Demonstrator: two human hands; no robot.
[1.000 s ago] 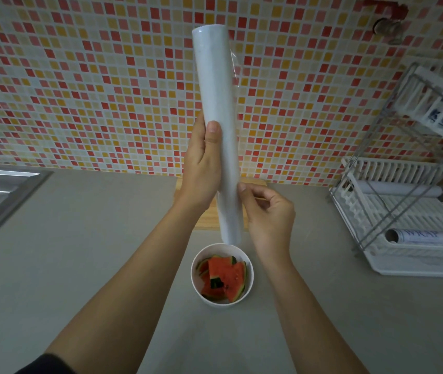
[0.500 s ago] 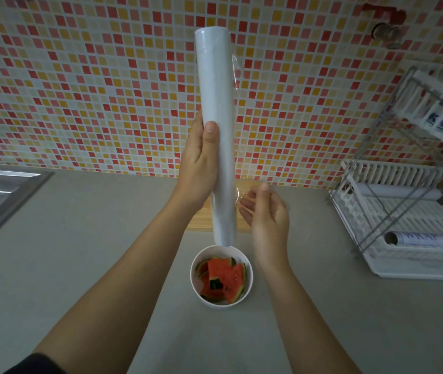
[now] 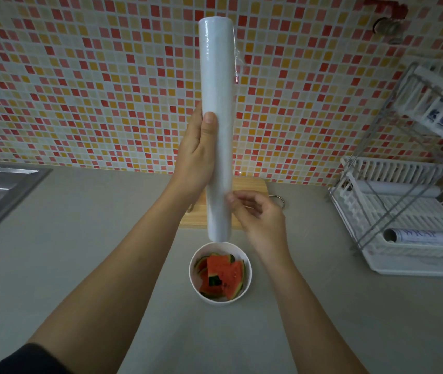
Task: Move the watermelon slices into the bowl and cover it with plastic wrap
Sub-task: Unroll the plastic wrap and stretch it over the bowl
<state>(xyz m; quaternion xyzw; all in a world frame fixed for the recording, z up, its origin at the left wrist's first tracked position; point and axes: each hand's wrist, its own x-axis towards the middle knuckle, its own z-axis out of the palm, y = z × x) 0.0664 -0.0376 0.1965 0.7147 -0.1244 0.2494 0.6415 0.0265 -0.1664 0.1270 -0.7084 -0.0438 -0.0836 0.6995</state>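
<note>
- My left hand [image 3: 198,157] is wrapped around the plastic wrap roll [image 3: 217,125], holding it upright above the table [image 3: 80,252].
- My right hand [image 3: 258,214] pinches at the roll's lower right side with narrow fingers; whether it has the film's loose edge, I cannot tell.
- The watermelon slices [image 3: 221,276] already sit in the white bowl [image 3: 247,286], just below the roll's bottom end.
- To do this well, I'd catch the edge along its width and pull sideways evenly, since thin film probably clings and bunches.
- The sheet should be wider than the rim.
</note>
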